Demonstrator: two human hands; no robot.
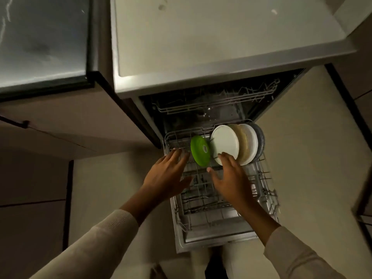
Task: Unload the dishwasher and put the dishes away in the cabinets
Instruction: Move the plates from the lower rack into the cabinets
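The dishwasher's lower rack (267,190) is pulled out over the open door. A green plate (199,150) stands on edge in it. To its right stand a white plate (225,143), a beige plate (242,141), another white one (252,143) and a grey one (260,137). My left hand (167,174) hovers open just left of the green plate, fingers spread over the rack. My right hand (229,176) is open, its fingertips at the lower edge of the front white plate. Neither hand holds anything.
The upper rack (217,101) sits inside the dishwasher under a white countertop (211,37). A dark glossy surface (40,37) lies at the upper left. Beige cabinet fronts (60,127) stand left of the dishwasher, and pale floor surrounds the open door (201,244).
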